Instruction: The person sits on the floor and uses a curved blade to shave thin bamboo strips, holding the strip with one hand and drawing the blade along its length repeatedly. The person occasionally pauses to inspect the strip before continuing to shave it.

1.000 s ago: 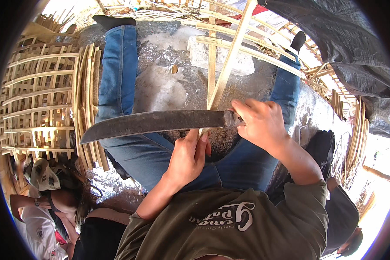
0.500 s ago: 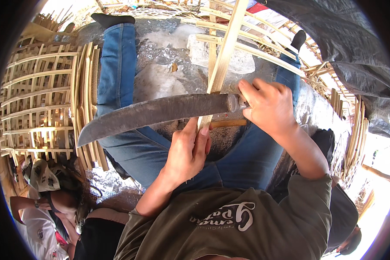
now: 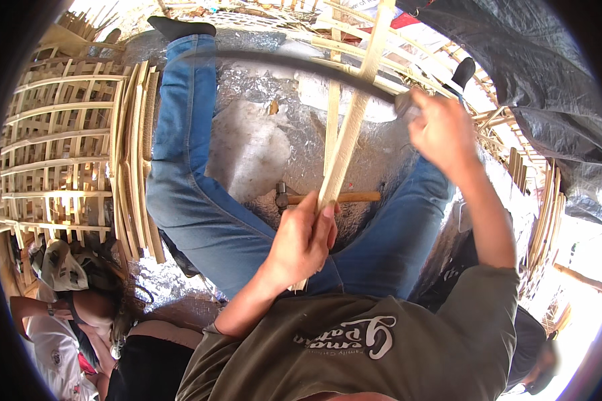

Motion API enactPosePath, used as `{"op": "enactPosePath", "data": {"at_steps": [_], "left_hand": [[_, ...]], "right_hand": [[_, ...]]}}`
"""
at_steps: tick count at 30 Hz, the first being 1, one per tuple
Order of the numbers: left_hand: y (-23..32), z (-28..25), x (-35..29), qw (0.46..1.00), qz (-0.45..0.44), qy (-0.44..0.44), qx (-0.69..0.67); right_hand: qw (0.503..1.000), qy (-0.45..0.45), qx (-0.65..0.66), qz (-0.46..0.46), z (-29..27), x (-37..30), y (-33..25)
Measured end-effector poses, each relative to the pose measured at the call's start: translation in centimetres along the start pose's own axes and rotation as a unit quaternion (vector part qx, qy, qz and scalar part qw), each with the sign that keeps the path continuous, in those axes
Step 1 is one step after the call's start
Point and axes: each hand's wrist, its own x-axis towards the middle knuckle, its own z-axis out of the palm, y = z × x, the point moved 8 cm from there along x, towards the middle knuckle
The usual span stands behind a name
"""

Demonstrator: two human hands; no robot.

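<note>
Well left of the bamboo strip (image 3: pixel 346 148), a woven panel (image 3: pixel 53 143) and upright slats (image 3: pixel 135 160) form an edge; between those slats and the strip, the outstretched left leg (image 3: pixel 184 140) borders open, bare ground (image 3: pixel 247 147). A hammer (image 3: pixel 354 197) lies under the strip's line, head to its left, handle reaching to its right. Far right of the strip, a dark sheet (image 3: pixel 542 60) closes off the upper side.

A second ago the machete (image 3: pixel 294 63) crossed the strip just beyond the left hand (image 3: pixel 302 240), hiding the hammer; now its blurred blade crosses much farther up the strip, contact unclear.

The left fingers pinch the strip, whose short tail shows below them. Right of the strip, the right hand (image 3: pixel 441 130) is clenched round the machete's handle.
</note>
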Motion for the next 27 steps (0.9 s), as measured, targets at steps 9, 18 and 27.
{"op": "enactPosePath", "data": {"at_steps": [9, 18, 27], "left_hand": [[0.8, -2.7, 0.5, 0.999, -0.024, 0.027, -0.007], [0.1, -1.2, -1.5, 0.999, -0.027, -0.024, 0.004], [0.6, -1.8, 1.4, 0.997, 0.044, 0.024, 0.052]], "right_hand": [[0.992, -0.014, 0.013, -0.127, 1.8, 0.1, -5.8], [0.995, 0.073, -0.069, 0.012, -1.6, 6.4, 2.7], [0.995, -0.056, 0.022, -0.082, 0.1, 1.8, -4.8]]}}
